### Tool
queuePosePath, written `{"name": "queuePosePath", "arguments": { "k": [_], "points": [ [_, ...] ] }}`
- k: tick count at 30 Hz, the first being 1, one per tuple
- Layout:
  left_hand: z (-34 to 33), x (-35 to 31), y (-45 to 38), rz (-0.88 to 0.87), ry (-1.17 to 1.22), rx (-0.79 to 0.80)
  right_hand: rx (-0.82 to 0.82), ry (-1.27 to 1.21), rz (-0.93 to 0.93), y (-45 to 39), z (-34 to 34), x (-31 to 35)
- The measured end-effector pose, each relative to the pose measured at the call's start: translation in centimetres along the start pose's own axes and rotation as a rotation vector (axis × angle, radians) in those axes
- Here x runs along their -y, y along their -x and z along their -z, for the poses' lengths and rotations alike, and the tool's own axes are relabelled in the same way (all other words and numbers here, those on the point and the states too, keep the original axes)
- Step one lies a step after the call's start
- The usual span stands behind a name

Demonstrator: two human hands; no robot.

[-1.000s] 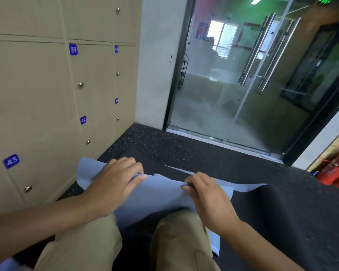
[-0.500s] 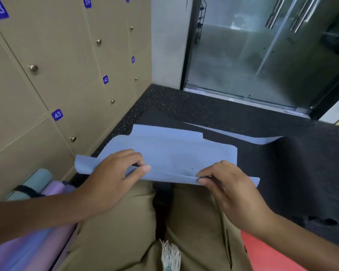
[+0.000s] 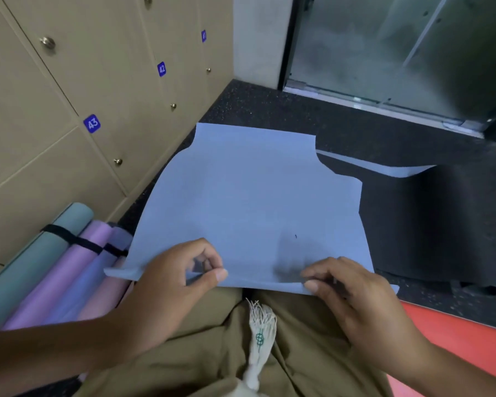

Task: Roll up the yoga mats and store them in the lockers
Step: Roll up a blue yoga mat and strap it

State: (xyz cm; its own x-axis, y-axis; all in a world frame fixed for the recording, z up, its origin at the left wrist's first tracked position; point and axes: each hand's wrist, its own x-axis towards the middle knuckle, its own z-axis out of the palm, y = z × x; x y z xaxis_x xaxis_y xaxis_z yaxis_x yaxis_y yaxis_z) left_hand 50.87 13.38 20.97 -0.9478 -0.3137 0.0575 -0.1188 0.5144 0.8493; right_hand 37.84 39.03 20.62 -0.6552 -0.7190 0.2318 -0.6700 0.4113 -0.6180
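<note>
While both hands work the near edge of the blue mat (image 3: 249,202), rolling is only just starting, as I read it. Left hand (image 3: 181,279): thumb + curled fingers pinch the near edge, which is turned over into a thin lip there. Right hand (image 3: 347,293): thumb + fingertips pinch the same edge further right, fingers bent, close together. Mat lies on the dark floor (image 3: 269,107) in front of the person's knees, far end twd the glass door (image 3: 398,47); most of it flat, unrolled. A far right part folds under/over, w/ dark underside showing — exact lay unclear.

Done, by the look: rolled mats (image 3: 63,270) (green, purple, blue, pink) bundled w/ a black strap (image 3: 78,239), lying at left against the base of the lockers (image 3: 78,81).

Left to do: roll the whole blue mat; red mat (image 3: 455,348) at lower right apparently flat too. Locker doors 41–43 all closed — nothing seen stored yet. Est. well under halfway.
</note>
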Motion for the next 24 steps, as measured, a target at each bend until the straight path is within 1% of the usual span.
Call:
{"name": "queuePosePath", "arguments": {
  "k": [2,6,11,13,18,24],
  "points": [
    [0.0,0.2,0.2,0.002,-0.009,0.007,0.002,-0.035,-0.013,-0.1,-0.1,0.0],
    [-0.1,0.7,-0.3,0.017,-0.043,-0.022,-0.022,-0.026,0.01,-0.4,-0.6,-0.3],
    [-0.4,2.0,-0.7,-0.036,-0.168,-0.049,-0.076,0.174,0.203,-0.5,-1.6,-2.0],
    [-0.4,2.3,-0.6,-0.087,-0.238,-0.054,-0.094,0.203,0.248,-0.5,-1.7,-2.5],
    [-0.5,2.9,-0.7,-0.262,-0.414,-0.062,-0.148,0.281,0.292,-0.7,-1.7,-2.7],
    [-0.2,3.8,-0.9,-0.461,-0.526,-0.055,-0.053,0.263,0.307,-1.2,-1.8,-3.1]
  ]
}}
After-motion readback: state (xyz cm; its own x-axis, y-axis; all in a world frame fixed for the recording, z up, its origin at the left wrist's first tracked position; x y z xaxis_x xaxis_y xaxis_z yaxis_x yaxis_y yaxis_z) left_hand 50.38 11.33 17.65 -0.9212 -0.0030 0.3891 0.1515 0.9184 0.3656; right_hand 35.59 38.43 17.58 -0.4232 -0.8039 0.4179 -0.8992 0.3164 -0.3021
